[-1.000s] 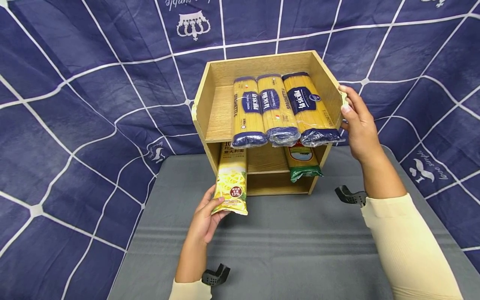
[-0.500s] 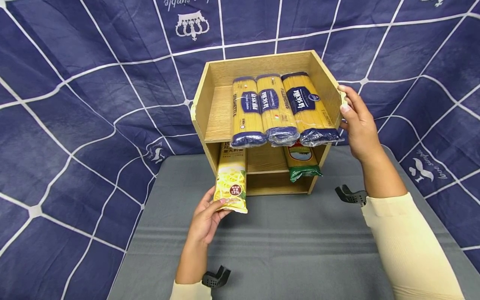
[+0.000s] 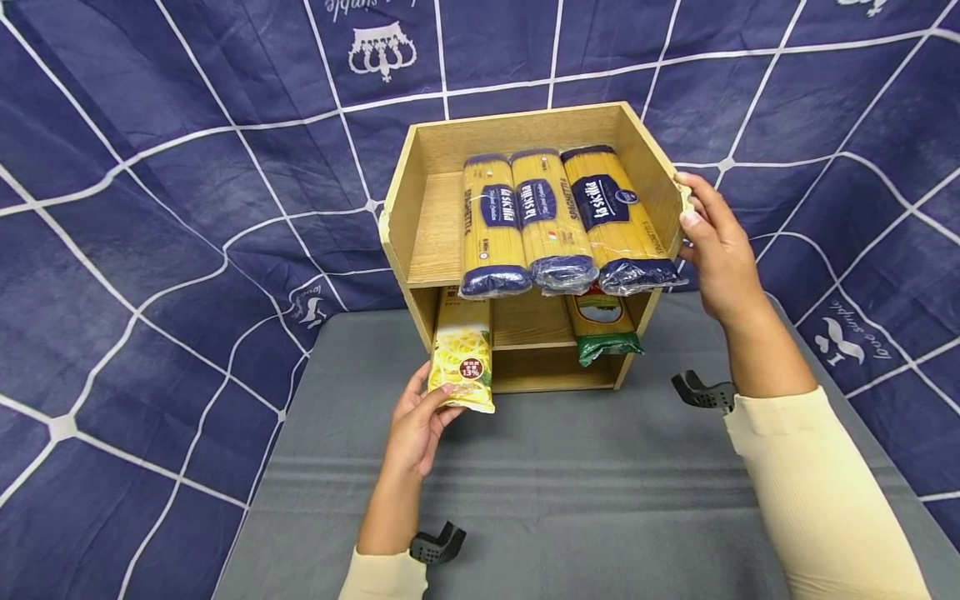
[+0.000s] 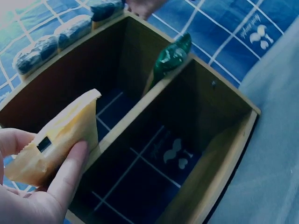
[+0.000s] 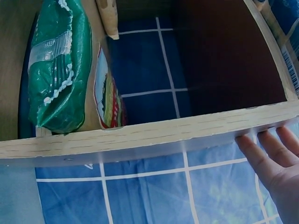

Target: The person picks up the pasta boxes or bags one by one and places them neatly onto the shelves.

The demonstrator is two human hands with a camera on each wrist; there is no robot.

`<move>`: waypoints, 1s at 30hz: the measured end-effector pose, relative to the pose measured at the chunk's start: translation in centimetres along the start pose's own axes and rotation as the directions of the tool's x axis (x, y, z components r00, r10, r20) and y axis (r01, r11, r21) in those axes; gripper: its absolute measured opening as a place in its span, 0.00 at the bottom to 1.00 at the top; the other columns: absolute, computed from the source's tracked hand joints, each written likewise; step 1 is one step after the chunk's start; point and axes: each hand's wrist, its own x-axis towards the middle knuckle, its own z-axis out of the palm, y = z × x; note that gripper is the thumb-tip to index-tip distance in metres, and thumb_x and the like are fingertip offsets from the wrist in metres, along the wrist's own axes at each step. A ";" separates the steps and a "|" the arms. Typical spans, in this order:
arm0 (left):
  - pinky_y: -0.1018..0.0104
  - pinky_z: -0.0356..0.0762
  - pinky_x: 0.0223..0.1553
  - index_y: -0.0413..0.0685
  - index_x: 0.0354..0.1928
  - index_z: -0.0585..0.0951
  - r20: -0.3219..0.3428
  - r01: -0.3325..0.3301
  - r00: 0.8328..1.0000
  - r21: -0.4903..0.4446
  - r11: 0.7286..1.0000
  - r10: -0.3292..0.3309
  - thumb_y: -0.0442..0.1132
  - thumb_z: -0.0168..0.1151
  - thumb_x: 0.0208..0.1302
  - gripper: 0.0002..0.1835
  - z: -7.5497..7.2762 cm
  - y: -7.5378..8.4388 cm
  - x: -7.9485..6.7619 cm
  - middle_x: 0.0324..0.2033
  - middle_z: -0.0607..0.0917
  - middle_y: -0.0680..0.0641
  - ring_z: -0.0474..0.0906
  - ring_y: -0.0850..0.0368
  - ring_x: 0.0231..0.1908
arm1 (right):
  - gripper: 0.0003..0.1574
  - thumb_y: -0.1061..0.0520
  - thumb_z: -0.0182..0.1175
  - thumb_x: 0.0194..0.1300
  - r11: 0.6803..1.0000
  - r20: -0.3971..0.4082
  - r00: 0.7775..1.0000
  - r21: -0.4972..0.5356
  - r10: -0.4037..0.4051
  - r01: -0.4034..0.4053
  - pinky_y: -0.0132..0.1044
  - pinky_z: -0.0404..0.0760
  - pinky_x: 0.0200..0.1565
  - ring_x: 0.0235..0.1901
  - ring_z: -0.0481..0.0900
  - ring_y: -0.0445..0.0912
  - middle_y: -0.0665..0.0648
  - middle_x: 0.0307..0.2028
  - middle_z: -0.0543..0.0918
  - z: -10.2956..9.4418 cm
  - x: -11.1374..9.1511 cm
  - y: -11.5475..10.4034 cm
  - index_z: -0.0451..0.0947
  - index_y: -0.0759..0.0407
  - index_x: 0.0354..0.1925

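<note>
A two-tier wooden shelf (image 3: 437,229) stands at the back of the table in the head view. My left hand (image 3: 417,421) pinches the near end of a yellow pack of noodles (image 3: 463,354), thumb on top and fingers beneath. The pack lies partly inside the middle compartment at its left wall; its far end is hidden under the upper board. My right hand (image 3: 716,254) grips the front edge of the shelf's right side panel (image 3: 654,179). The right wrist view shows fingertips (image 5: 246,142) against the panel's outer face.
Three blue-and-yellow spaghetti packs (image 3: 555,212) lie side by side on the top board, their ends overhanging its front. A green-ended pasta pack (image 3: 609,343) sticks out at the right of the middle compartment. Grey cloth (image 3: 555,492) covers the table; a blue checked curtain (image 3: 225,208) surrounds it.
My left hand has moved forward, and the noodle pack has slid a little deeper into the middle compartment. The right hand keeps its grip on the side panel.
</note>
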 end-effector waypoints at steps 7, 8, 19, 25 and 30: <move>0.66 0.82 0.51 0.55 0.77 0.60 -0.032 -0.116 0.991 0.299 0.947 0.132 0.33 0.59 0.71 0.35 -0.2 0.0 -1.1 0.66 0.71 0.42 0.78 0.56 0.57 | 0.27 0.56 0.50 0.75 1.000 0.004 1.000 -0.002 -0.002 0.002 0.27 0.80 0.46 0.57 0.72 0.48 0.53 0.60 0.75 0.0 0.2 0.0 0.72 0.45 0.70; 0.68 0.81 0.52 0.55 0.76 0.62 -0.026 -0.141 0.987 0.354 0.925 0.161 0.33 0.60 0.70 0.35 -0.2 0.0 -1.2 0.69 0.69 0.43 0.75 0.56 0.60 | 0.27 0.56 0.50 0.76 1.000 0.006 1.000 -0.001 -0.001 0.001 0.27 0.80 0.46 0.57 0.72 0.48 0.53 0.60 0.75 -0.1 0.2 -0.1 0.72 0.45 0.70; 0.43 0.62 0.70 0.65 0.62 0.82 0.100 -0.352 0.906 0.719 0.600 0.412 0.37 0.72 0.61 0.27 0.2 -0.2 -2.7 0.74 0.65 0.57 0.55 0.54 0.77 | 0.28 0.54 0.51 0.76 0.998 0.025 0.999 -0.049 0.037 -0.036 0.26 0.79 0.47 0.62 0.70 0.51 0.56 0.68 0.70 -0.3 -0.1 -1.0 0.69 0.44 0.71; 0.43 0.61 0.73 0.58 0.57 0.86 0.217 -0.466 0.828 0.779 0.419 0.518 0.35 0.75 0.57 0.24 0.5 -0.4 -2.3 0.70 0.73 0.52 0.57 0.50 0.77 | 0.28 0.56 0.52 0.76 0.999 0.021 1.000 -0.050 0.011 -0.009 0.26 0.79 0.47 0.59 0.72 0.49 0.56 0.66 0.71 -0.1 -0.3 -1.3 0.70 0.46 0.71; 0.45 0.63 0.72 0.59 0.58 0.85 0.203 -0.453 0.821 0.800 0.393 0.533 0.36 0.74 0.58 0.24 0.5 -0.7 -2.1 0.68 0.76 0.52 0.61 0.47 0.75 | 0.26 0.58 0.53 0.75 0.999 0.024 1.000 -0.043 -0.017 0.018 0.25 0.81 0.45 0.54 0.76 0.45 0.55 0.62 0.74 -0.3 -0.6 -1.3 0.72 0.49 0.69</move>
